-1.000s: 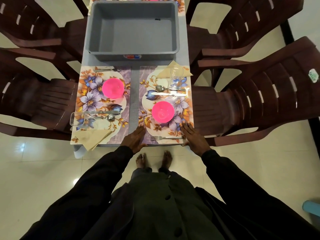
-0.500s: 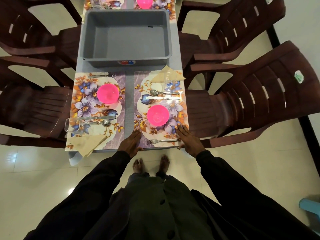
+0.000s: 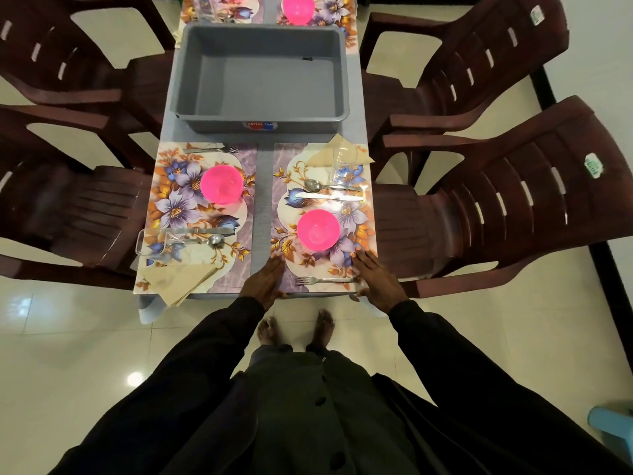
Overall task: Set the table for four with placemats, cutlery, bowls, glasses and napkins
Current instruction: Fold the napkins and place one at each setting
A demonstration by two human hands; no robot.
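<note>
Two floral placemats lie side by side at the near end of the table. The right placemat [image 3: 284, 166] carries a pink bowl [image 3: 318, 229], a fork [image 3: 323, 280], a spoon [image 3: 317, 185], a knife [image 3: 329, 197], a glass [image 3: 344, 166] and a beige napkin [image 3: 322, 156]. My left hand [image 3: 265, 281] presses flat on its near left corner. My right hand [image 3: 376, 279] lies flat on its near right corner. The left placemat [image 3: 178, 207] holds a pink bowl [image 3: 221, 185], cutlery, a glass [image 3: 152, 241] lying on its side and a napkin [image 3: 178, 284].
An empty grey tub [image 3: 260, 77] sits mid-table. Beyond it lie two more placemats, one with a pink bowl [image 3: 297, 7]. Dark brown plastic chairs stand on both sides, one [image 3: 496, 207] close to my right hand. A blue stool [image 3: 613, 426] is at bottom right.
The view has tilted so the far place settings show more. Both hands stay flat on the near corners of the right placemat, which has not visibly shifted.
</note>
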